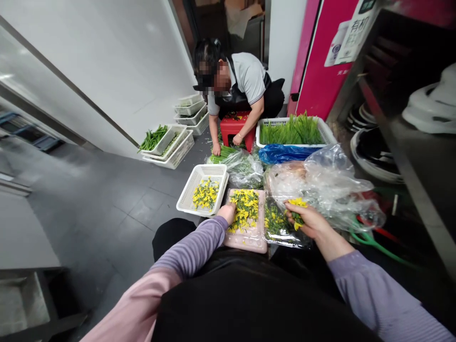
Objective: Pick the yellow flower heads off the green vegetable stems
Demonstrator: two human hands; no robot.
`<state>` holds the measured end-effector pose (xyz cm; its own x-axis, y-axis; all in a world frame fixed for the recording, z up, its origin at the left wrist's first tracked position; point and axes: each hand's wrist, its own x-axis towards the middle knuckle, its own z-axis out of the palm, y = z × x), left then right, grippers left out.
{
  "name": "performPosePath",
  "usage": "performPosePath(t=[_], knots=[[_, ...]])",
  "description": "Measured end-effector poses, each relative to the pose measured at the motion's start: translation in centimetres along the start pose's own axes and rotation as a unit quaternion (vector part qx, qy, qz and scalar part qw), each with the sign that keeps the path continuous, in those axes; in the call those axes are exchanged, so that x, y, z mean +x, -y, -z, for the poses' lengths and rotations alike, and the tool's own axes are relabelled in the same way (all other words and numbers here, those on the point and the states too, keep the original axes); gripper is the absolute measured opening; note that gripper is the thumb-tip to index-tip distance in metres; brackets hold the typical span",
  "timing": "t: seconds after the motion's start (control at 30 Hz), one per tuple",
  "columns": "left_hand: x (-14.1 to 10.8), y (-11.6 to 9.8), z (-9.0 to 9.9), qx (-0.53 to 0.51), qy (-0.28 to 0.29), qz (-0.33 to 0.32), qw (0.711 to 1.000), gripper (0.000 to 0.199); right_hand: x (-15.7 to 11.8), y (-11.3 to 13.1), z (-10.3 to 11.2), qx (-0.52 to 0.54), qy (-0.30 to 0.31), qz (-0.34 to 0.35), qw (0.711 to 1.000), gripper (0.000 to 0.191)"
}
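Observation:
My right hand (308,219) is closed around a small bunch of yellow flowers (298,203) with green stems. It is over the right side of a clear plastic tray (290,241), where more green stems and yellow blossoms lie. My left hand (228,212) rests at the left edge of a pink tray (249,243), its fingers curled against the yellow flowers (245,204) heaped there. What those fingers grip is hidden. Just beyond my left hand stands a white perforated basket (185,197) with a loose pile of yellow flowers (205,194).
A co-worker (245,80) bends over green stalks (224,153) beside a red stool (235,126). Clear plastic bags (320,185) and a blue bag (285,153) lie ahead right, near a basket of green stalks (294,130). Stacked baskets (174,159) stand left; green-handled scissors (368,239) lie right.

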<state>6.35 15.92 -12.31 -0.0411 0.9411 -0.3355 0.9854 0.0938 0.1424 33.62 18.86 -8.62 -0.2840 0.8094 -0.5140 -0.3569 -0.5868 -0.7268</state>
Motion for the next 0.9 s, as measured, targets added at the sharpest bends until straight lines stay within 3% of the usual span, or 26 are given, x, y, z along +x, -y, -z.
performPosePath(t=[0.1,0.17,0.27,0.33,0.47,0.57,0.67,0.8,0.9], knots=[[-0.9,-0.8,2.3,-0.064,-0.041,0.006,0.997,0.013,0.1,-0.4,-0.5,-0.056,0.008,0.030,0.998,0.030],[-1.4,-2.3,3.4,-0.201,0.006,0.009,0.980,0.012,0.0,-0.8,-1.2,-0.090,0.018,0.039,0.995,0.032],[-1.8,-6.1,4.3,-0.418,0.119,-0.021,0.900,0.018,-0.4,-1.3,-2.3,-0.125,0.067,0.039,0.989,0.036],[-1.9,-8.9,4.5,-0.484,0.139,-0.048,0.862,0.022,-0.6,-1.5,-2.8,-0.137,0.088,0.043,0.986,0.038],[-1.6,-12.4,4.9,-0.536,0.124,-0.047,0.834,0.021,-0.5,-1.0,-2.1,-0.141,0.033,0.075,0.987,0.032],[-1.1,-12.8,5.4,-0.597,0.091,0.000,0.797,0.016,-0.3,-0.4,-1.2,-0.089,-0.001,0.071,0.994,0.027],[-0.8,-12.7,5.6,-0.655,0.048,0.024,0.754,0.014,-0.3,-0.2,-0.8,-0.047,0.028,0.020,0.998,0.027],[-0.8,-13.0,5.4,-0.652,0.048,0.000,0.757,0.013,-0.8,-0.2,-1.1,-0.112,0.102,-0.002,0.989,0.030],[-0.9,-12.9,5.6,-0.629,0.094,-0.012,0.771,0.012,-0.9,0.0,-0.9,-0.226,0.076,0.042,0.970,0.028]])
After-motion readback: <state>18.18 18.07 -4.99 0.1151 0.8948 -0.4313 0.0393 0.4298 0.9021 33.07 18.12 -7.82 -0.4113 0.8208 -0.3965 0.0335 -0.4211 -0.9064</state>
